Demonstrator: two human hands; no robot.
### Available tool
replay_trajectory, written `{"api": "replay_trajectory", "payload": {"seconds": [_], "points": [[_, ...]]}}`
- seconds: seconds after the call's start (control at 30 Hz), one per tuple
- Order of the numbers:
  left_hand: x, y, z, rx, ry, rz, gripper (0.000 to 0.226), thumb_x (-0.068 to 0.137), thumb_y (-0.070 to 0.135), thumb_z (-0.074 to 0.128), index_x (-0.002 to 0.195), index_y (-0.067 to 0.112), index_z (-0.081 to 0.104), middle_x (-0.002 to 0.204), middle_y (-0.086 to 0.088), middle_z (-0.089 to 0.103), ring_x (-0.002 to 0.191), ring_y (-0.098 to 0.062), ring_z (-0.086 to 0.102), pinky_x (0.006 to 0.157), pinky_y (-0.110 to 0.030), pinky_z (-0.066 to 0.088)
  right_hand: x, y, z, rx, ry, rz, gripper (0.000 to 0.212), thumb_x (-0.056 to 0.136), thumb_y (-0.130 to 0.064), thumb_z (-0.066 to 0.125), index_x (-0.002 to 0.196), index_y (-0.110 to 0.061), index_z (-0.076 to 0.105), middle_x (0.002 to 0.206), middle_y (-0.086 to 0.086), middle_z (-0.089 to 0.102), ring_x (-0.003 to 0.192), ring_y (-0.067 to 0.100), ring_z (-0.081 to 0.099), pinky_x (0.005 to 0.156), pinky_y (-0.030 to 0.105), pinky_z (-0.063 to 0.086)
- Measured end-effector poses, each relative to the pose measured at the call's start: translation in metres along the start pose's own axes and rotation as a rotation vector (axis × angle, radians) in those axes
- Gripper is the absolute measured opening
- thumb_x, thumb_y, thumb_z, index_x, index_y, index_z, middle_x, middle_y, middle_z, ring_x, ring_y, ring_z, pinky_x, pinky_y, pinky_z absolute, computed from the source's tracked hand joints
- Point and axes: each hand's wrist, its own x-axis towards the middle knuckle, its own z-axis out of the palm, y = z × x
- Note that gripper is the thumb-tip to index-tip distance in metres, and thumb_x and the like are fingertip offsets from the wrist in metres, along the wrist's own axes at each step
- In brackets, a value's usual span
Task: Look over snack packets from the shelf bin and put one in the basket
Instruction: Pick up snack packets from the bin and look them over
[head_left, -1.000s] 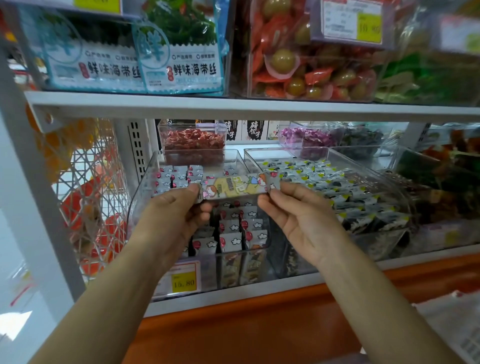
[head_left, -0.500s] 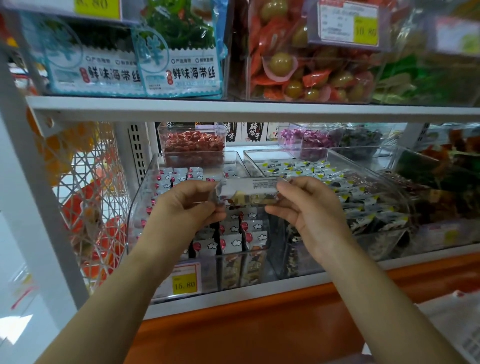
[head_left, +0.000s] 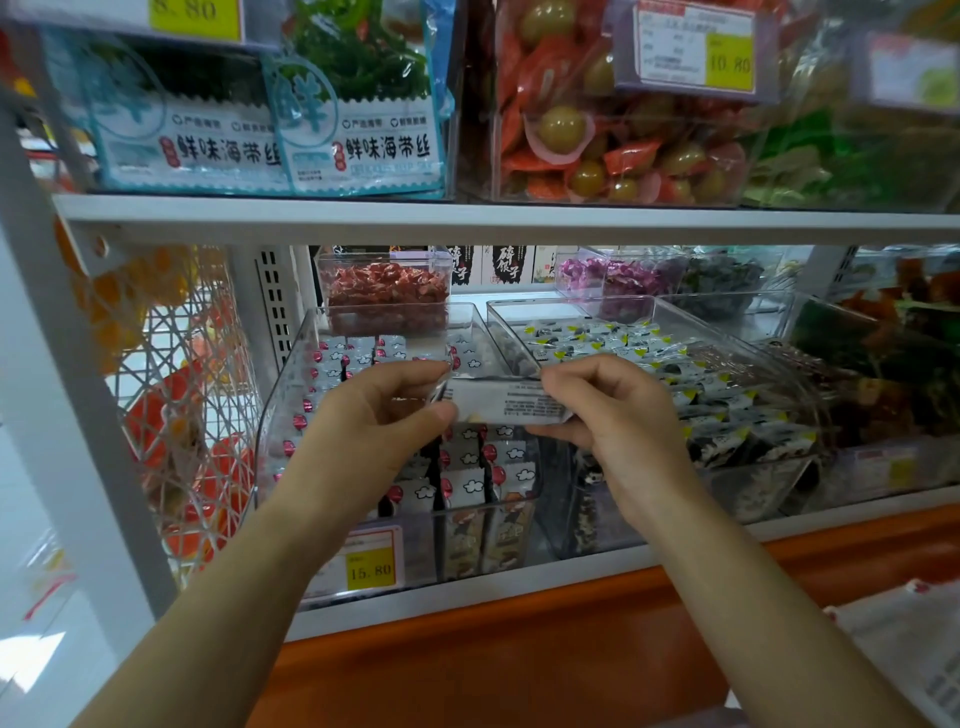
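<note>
The snack packet lies crosswise in front of the shelf bin. The left hand pinches its end at 9 o'clock and the right hand its end at 3 o'clock. Rows of packets stand in the bin. A second bin sits just beside it at 3 o'clock, and a small box behind it at 12 o'clock. A price tag is on the bin's front at 6 o'clock. The upper shelf runs overhead.

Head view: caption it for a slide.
A snack packet pinched at its ends by left hand and right hand, at the shelf bin.
</note>
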Motion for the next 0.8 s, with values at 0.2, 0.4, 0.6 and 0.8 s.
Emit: {"api": "replay_trajectory", "payload": {"seconds": [0.2, 0.4, 0.6, 0.8], "points": [[-0.002, 0.003, 0.003, 0.028, -0.041, -0.022, 0.024, 0.081, 0.018, 0.067, 0.102, 0.03, 0.062, 0.103, 0.001, 0.064, 0.096, -0.01, 0.061, 0.08, -0.019, 0.05, -0.001, 0.001, -0.001, -0.133, 0.067, -0.089, 0.023, 0.085, -0.008, 0.064, 0.063, -0.009, 0.064, 0.066, 0.006, 0.066, 0.065, 0.019, 0.068, 0.052, 0.031, 0.058], [0.002, 0.004, 0.007, -0.052, 0.004, -0.087, 0.003, 0.085, 0.019, 0.062, 0.085, 0.018, 0.065, 0.086, 0.0, 0.068, 0.075, -0.011, 0.066, 0.067, -0.024, 0.058, -0.003, 0.001, 0.002, -0.344, 0.05, -0.193, 0.018, 0.085, -0.018, 0.066, 0.069, -0.012, 0.066, 0.073, 0.01, 0.067, 0.072, 0.026, 0.066, 0.066, 0.051, 0.055], [0.006, 0.002, 0.005, -0.033, 0.071, -0.103, 0.018, 0.084, 0.02, 0.064, 0.078, 0.003, 0.063, 0.071, -0.002, 0.066, 0.062, -0.014, 0.065, 0.06, -0.031, 0.059, -0.005, 0.001, 0.004, -0.391, -0.025, -0.218, 0.014, 0.086, -0.019, 0.064, 0.073, -0.017, 0.067, 0.074, 0.002, 0.067, 0.071, 0.014, 0.065, 0.067, 0.034, 0.056], [0.009, 0.001, 0.003, 0.096, 0.145, -0.036, 0.023, 0.083, 0.021, 0.066, 0.067, 0.004, 0.067, 0.056, 0.002, 0.061, 0.047, -0.005, 0.06, 0.044, -0.016, 0.05, -0.006, 0.0, 0.006, -0.372, -0.05, -0.236, 0.014, 0.086, -0.015, 0.064, 0.072, -0.013, 0.068, 0.067, -0.005, 0.064, 0.061, 0.0, 0.059, 0.056, 0.011, 0.045]]}}
